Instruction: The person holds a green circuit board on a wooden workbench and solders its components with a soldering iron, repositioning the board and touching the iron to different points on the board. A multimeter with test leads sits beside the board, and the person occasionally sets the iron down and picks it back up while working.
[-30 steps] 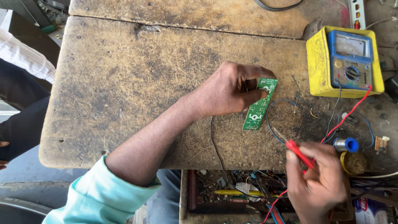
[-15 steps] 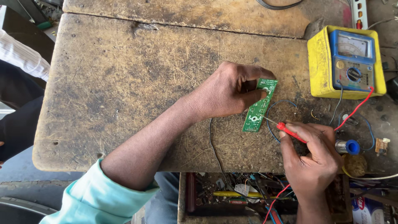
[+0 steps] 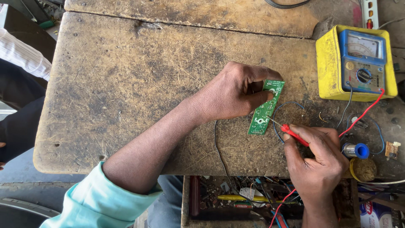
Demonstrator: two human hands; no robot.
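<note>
Left hand (image 3: 234, 95): fingers pinning green circuit board (image 3: 265, 107) to workbench (image 3: 126, 84).
Right hand (image 3: 316, 162): fingers gripping red probe (image 3: 293, 134), tip touching board.
Progress: probing under way; multimeter (image 3: 358, 63) connected.

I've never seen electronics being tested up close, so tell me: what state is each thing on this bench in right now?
Left hand: pressing the green circuit board flat on the wooden table.
Right hand: gripping the red probe, metal tip touching the board's edge.
Yellow multimeter: lying face up, red and black leads plugged in.
Solder spool: lying on its side, untouched.
Drawer: open, full of parts.
</note>
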